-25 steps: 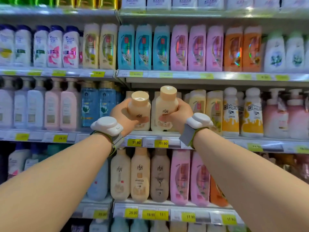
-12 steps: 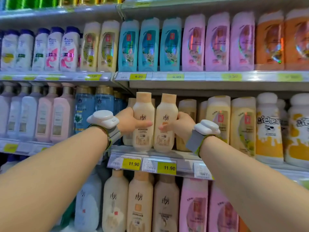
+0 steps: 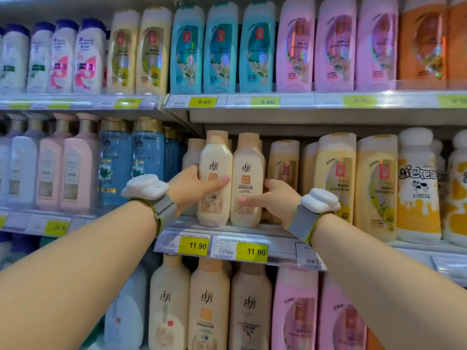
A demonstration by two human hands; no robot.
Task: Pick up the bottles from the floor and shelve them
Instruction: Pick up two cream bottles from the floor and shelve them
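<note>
Both cream bottles have come down since a second ago: they were held tipped in the air in front of the shelf, and now they stand upright on the middle shelf (image 3: 255,229), right above the two 11.90 price tags (image 3: 256,251). Left cream bottle (image 3: 214,178) and right cream bottle (image 3: 247,180) stand side by side, touching or nearly so, long axes vertical, bases at the shelf's front edge.

Each bottle has its own hand on its outer side. The left hand (image 3: 192,189) wraps the left bottle, thumb across the label. The right hand (image 3: 275,198) wraps the right bottle lower down, thumb on its front. Both hands look clamped on.

More cream bottles stand behind this pair, deeper above the tags. Judging by this, what remains is a short push straight back and then letting go.
</note>
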